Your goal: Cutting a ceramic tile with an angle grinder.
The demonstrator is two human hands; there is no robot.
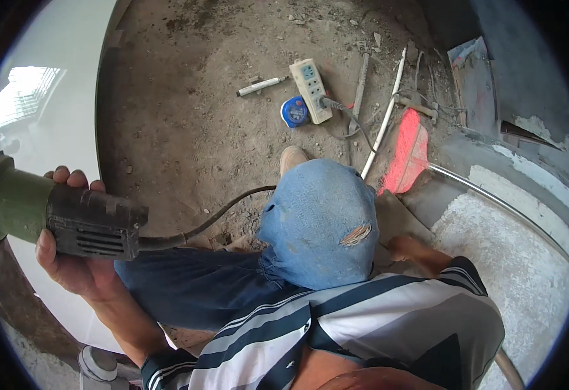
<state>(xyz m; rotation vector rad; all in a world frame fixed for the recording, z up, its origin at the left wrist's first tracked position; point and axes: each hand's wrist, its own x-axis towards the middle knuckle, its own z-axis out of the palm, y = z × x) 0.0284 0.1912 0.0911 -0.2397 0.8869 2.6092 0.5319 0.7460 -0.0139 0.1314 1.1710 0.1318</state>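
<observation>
Striped short-sleeved shirt, dark cuffs, blue jeans with torn knee.

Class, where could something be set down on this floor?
Mostly bare dirt lies between the white panel and the marker, beyond the black cable. Crowded: right of the marker, where the tape measure, power strip, white pole and red broom cluster.
</observation>
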